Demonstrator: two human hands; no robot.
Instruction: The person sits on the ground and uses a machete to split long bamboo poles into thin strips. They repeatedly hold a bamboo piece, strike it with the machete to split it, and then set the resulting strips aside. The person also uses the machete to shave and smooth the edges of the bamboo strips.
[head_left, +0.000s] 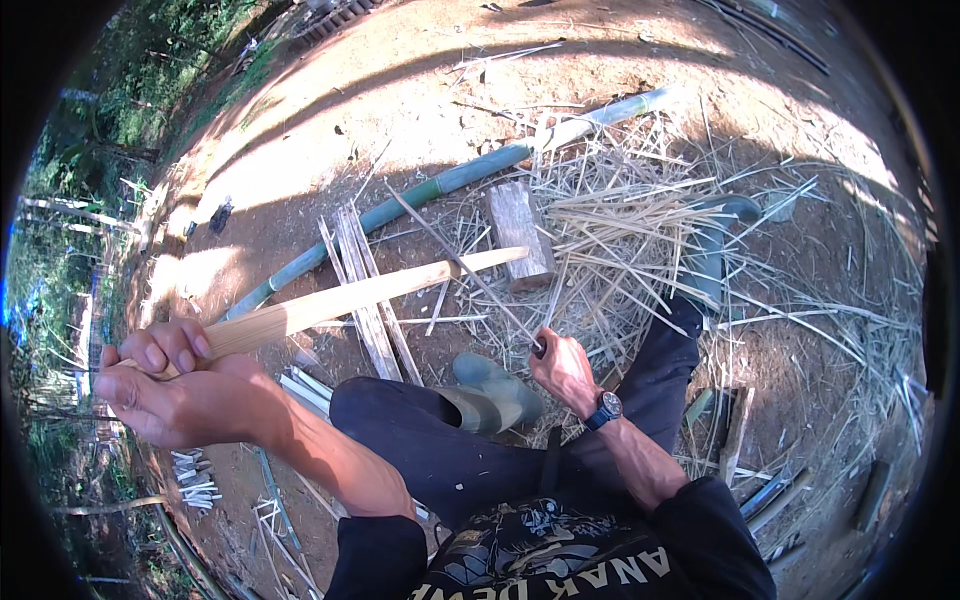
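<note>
1. nearest to my camera, i have a black printed shirt [540,555] and dark trousers [450,465], the knees spread apart.
2. my left hand [160,375] is raised on the left, fingers curled tight round the near end of a pale wooden stick [340,300].
3. my right hand [563,370], with a watch [607,408] on its wrist, is wrapped round the handle of a knife [500,303]; the two hands are well apart.
4. the stick slants up and rightward from my left hand, looking narrower toward its far end; the long, thin blade crosses it near that end, and i cannot tell whether the edge is biting in.
5. one green boot [490,395] sits between the knees, the other [705,265] off to the right.
6. the stick's tip overlaps a wood block [520,235] in my view; i cannot tell if they touch.
7. right of the block is a messy pile of thin strips [620,220]; left of it lie weathered slats [365,290].
8. past the block, a green pole [470,172] lies slantwise on the brown ground [370,105].
9. leafy plants [150,90] fill the upper left.
</note>
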